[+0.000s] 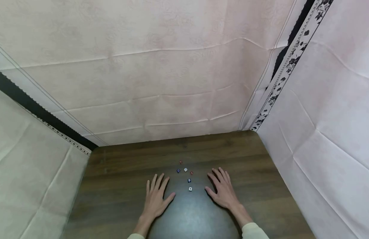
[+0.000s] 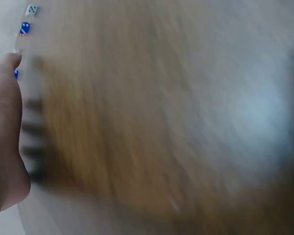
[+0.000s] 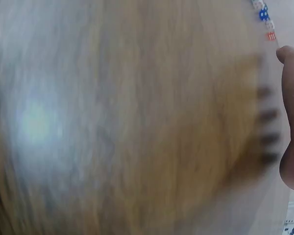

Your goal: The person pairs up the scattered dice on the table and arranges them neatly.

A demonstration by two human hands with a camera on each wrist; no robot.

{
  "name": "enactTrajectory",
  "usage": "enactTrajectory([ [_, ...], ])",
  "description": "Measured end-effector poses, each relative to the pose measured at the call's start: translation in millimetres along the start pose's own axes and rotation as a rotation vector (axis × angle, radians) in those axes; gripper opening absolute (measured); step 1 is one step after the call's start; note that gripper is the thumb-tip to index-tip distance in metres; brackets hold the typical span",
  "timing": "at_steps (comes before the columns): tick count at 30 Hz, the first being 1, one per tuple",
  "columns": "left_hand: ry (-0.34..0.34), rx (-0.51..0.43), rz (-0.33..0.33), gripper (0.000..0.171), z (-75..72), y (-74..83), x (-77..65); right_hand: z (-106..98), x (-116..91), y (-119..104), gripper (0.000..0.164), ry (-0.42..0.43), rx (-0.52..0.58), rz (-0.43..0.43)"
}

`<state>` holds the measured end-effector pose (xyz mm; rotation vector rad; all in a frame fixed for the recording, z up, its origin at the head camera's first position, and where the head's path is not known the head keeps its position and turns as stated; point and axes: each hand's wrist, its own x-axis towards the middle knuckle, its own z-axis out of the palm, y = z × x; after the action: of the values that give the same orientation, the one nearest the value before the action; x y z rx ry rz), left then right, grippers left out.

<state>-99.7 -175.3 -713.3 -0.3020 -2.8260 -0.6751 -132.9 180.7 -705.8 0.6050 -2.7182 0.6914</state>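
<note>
Several small dice lie in a loose group on the dark wooden table. Farthest away is a red die, with a blue die and a white die just below it. A second red die lies to their right. Nearer me sit another blue die and another white die. My left hand is spread flat left of the dice, fingers straight and apart. On the other side, my right hand is spread too, holding nothing. Neither hand touches a die.
A pale cloth wall rises behind the table's far edge. More cloth hangs at the left and at the right, the latter with a black floral border. Light glares off the tabletop between the forearms.
</note>
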Motion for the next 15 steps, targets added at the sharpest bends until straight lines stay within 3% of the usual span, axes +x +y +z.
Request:
enactTrajectory([
  [4, -0.021, -0.043, -0.009, 0.074, -1.3, 13.2, 8.6, 2.7, 3.1, -8.8, 0.061, 0.005, 0.042, -0.024],
  [9, 0.033, -0.107, 0.028, 0.068, 0.0, 24.2, 20.7, 2.9, 6.1, -22.5, 0.058, -0.004, 0.095, -0.026],
  [15, 0.046, -0.143, 0.046, 0.062, 3.4, 32.6, 37.7, 4.9, 9.0, -35.2, 0.053, -0.032, 0.145, -0.032],
])
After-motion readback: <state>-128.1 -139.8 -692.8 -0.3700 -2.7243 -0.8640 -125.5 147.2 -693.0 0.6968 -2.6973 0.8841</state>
